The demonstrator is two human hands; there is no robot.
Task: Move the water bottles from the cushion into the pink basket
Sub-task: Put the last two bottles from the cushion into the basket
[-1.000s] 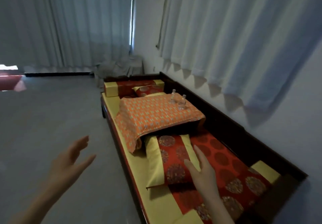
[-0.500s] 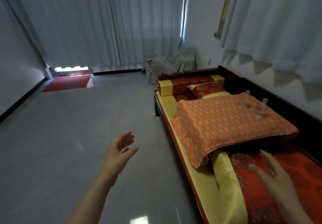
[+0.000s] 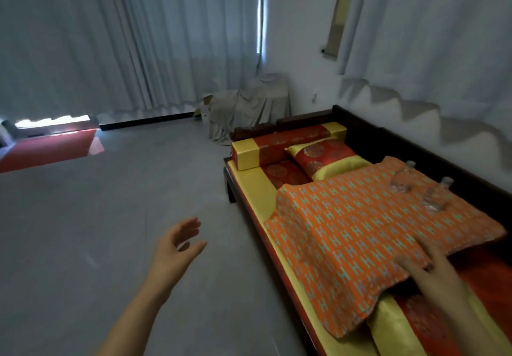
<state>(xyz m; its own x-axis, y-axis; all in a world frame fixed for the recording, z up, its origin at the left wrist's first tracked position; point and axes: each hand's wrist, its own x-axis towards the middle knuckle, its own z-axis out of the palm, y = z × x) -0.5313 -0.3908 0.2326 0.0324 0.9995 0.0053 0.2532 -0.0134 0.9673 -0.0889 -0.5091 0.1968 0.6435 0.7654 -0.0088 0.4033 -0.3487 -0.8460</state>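
Note:
Two clear water bottles stand upright on the far right part of the orange patterned cushion [image 3: 360, 233]: one bottle [image 3: 403, 178] farther back, the other bottle [image 3: 437, 196] nearer. My right hand [image 3: 435, 275] hovers with relaxed fingers over the cushion's near edge, well short of the bottles. Out over the grey floor, my left hand [image 3: 177, 247] is open and holds nothing. No pink basket is in view.
The cushion lies on a dark wooden daybed [image 3: 401, 145] with red and yellow bedding, a bolster [image 3: 285, 145] and a small pillow [image 3: 324, 156] at its far end. A cloth-covered heap [image 3: 249, 106] sits by the curtains. A red mat [image 3: 47, 148] lies far left.
The view has swung left and closer to the daybed. My right hand has moved forward from the red bedding to the orange cushion's near edge. My left hand stays open over the floor.

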